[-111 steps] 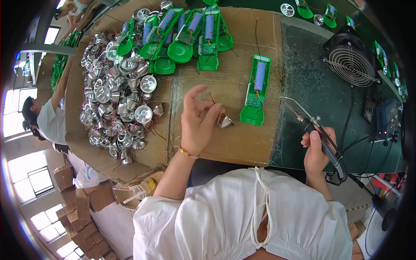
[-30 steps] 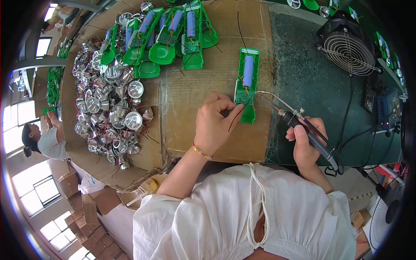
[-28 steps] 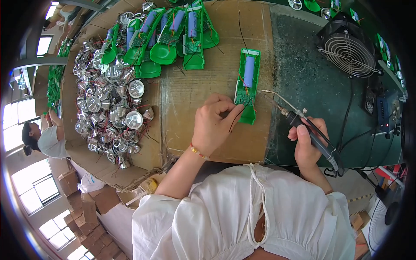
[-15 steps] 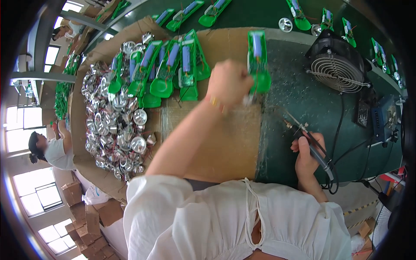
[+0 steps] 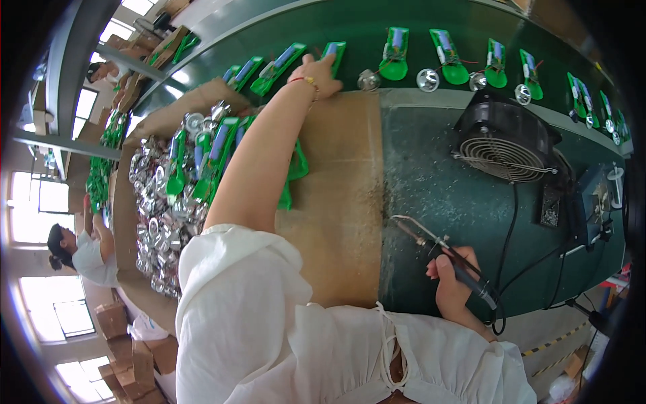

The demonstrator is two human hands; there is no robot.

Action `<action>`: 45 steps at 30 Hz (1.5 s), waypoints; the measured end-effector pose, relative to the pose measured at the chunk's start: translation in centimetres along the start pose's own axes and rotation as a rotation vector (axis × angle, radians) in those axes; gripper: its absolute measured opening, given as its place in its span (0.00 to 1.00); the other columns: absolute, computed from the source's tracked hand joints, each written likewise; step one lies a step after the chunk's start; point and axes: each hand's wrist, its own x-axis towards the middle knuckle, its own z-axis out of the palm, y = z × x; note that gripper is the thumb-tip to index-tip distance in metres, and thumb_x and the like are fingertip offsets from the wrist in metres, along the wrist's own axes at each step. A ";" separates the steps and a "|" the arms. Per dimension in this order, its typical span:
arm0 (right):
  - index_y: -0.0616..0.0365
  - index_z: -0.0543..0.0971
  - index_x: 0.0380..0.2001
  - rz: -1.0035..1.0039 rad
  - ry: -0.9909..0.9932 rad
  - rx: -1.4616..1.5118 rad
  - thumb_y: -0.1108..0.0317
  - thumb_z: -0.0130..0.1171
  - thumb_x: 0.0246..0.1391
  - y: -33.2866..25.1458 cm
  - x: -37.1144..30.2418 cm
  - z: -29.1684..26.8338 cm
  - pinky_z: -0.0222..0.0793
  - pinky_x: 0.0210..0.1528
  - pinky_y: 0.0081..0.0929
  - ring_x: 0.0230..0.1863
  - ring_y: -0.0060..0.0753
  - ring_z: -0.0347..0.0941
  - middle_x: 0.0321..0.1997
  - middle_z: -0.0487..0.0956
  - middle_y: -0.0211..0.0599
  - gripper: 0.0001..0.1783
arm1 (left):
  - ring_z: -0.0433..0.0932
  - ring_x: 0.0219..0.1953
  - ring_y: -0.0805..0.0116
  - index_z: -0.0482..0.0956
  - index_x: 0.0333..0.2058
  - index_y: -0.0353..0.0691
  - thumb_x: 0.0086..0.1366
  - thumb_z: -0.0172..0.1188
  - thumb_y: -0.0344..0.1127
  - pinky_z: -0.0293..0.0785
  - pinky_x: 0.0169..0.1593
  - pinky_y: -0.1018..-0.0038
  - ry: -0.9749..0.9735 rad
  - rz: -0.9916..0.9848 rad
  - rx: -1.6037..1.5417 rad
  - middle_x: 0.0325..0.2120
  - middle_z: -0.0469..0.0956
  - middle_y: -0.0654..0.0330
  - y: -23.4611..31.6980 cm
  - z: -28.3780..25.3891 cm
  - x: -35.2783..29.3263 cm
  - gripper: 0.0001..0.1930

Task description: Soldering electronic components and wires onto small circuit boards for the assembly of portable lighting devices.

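Note:
My left hand [image 5: 317, 77] reaches to the far side of the bench, its fingers closed around the lower part of a green flashlight housing [image 5: 336, 52] with a blue battery cell in it. The palm hides part of that housing. My right hand [image 5: 455, 273], lower right, holds a soldering iron [image 5: 461, 271], its tip pointing up and left over the green mat. Just right of my left hand, another green housing [image 5: 395, 57] lies on the far strip, a shiny reflector cup [image 5: 369, 80] beside it. Under my left forearm are several more green housings [image 5: 214, 158].
Many loose reflector cups [image 5: 158, 236] fill a cardboard tray at left. A black fan [image 5: 505, 138] with a wire grille stands at right, near a blue power unit [image 5: 595, 202]. Cables run from the iron. Another person [image 5: 84, 249] sits far left; cardboard covers the bench middle.
My left hand has moved up and left to another housing. The housing that stood beside it on the bench now lies on the far strip. My right hand still holds the iron.

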 end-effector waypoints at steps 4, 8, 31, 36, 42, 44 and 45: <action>0.64 0.67 0.31 -0.044 0.043 -0.027 0.72 0.54 0.51 0.0 -0.1 0.0 0.67 0.23 0.17 0.20 0.21 0.70 0.21 0.74 0.38 0.08 | 0.72 0.43 0.45 0.61 0.55 0.45 0.48 0.55 0.51 0.70 0.46 0.61 0.007 0.171 0.067 0.47 0.62 0.40 3.2 -1.5 -9.8 0.35; 0.63 0.69 0.32 -0.179 0.094 -0.069 0.70 0.54 0.49 0.6 0.1 -0.1 0.62 0.20 0.14 0.17 0.20 0.66 0.19 0.72 0.35 0.09 | 0.74 0.39 0.49 0.56 0.56 0.41 0.49 0.57 0.46 0.73 0.40 0.62 0.017 0.186 -0.100 0.48 0.60 0.45 5.3 0.2 -21.6 0.36; 0.61 0.70 0.32 -0.302 -0.007 -0.149 0.68 0.53 0.52 0.7 -2.7 0.8 0.59 0.20 0.12 0.17 0.19 0.66 0.20 0.72 0.33 0.08 | 0.68 0.34 0.64 0.77 0.21 0.47 0.50 0.52 0.33 0.62 0.40 0.67 0.377 -0.483 0.454 0.24 0.69 0.63 -9.8 2.2 -35.5 0.05; 0.63 0.69 0.32 -0.289 0.033 -0.136 0.70 0.54 0.49 0.4 -3.1 0.7 0.61 0.19 0.14 0.16 0.21 0.67 0.19 0.73 0.37 0.09 | 0.69 0.36 0.64 0.76 0.21 0.44 0.50 0.54 0.32 0.63 0.39 0.67 0.584 -0.418 0.354 0.27 0.71 0.64 -9.2 1.9 -35.4 0.03; 0.64 0.69 0.31 -0.250 -0.001 -0.113 0.70 0.55 0.49 0.0 -3.5 1.4 0.64 0.20 0.15 0.17 0.22 0.67 0.19 0.73 0.38 0.10 | 0.73 0.26 0.60 0.79 0.24 0.41 0.51 0.60 0.33 0.65 0.36 0.67 0.565 0.007 -0.496 0.20 0.75 0.61 -3.1 4.5 -33.8 0.04; 0.65 0.69 0.31 -0.257 -0.060 -0.108 0.71 0.54 0.49 -0.3 -3.7 1.9 0.65 0.20 0.16 0.17 0.22 0.68 0.20 0.73 0.39 0.09 | 0.73 0.24 0.60 0.79 0.24 0.41 0.51 0.60 0.34 0.66 0.36 0.66 0.544 0.024 -0.514 0.18 0.74 0.61 -1.4 4.7 -33.7 0.04; 0.65 0.69 0.32 -0.263 -0.080 -0.112 0.72 0.54 0.49 -0.4 -3.8 2.1 0.65 0.21 0.16 0.18 0.22 0.68 0.20 0.73 0.39 0.09 | 0.72 0.24 0.60 0.80 0.25 0.41 0.51 0.60 0.34 0.66 0.35 0.67 0.532 0.034 -0.542 0.18 0.74 0.61 -0.9 5.1 -33.5 0.04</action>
